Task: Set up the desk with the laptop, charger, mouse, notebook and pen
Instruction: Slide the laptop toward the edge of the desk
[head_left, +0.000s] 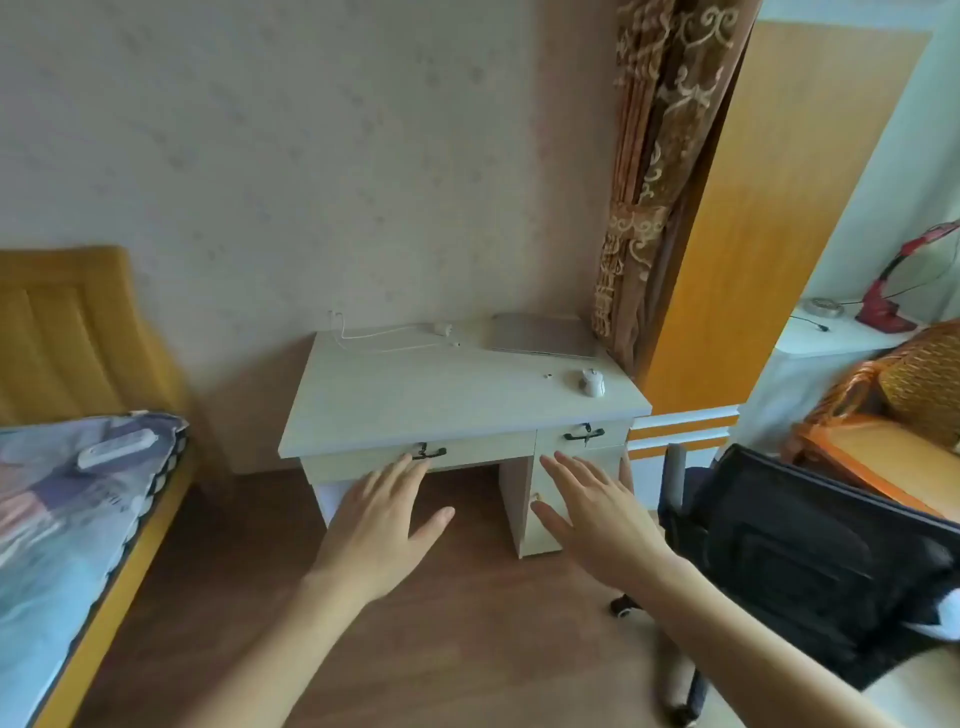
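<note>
A pale desk (415, 405) stands against the wall ahead of me. On its back right corner lies a closed silver laptop (540, 335). A white charger with its cable (410, 332) lies at the back middle. A white mouse (592, 383) sits near the right front edge, with a tiny object (547, 375) to its left. My left hand (379, 519) and my right hand (597, 514) are stretched out flat in front of the desk drawers, fingers straight, holding nothing. No notebook or pen is in view.
A black office chair (810, 566) stands at my right. A bed (67, 499) with a remote control (117, 448) fills the left. Two drawers with dark handles (428, 453) front the desk. A curtain (649, 197) and an orange door panel rise behind the desk's right side.
</note>
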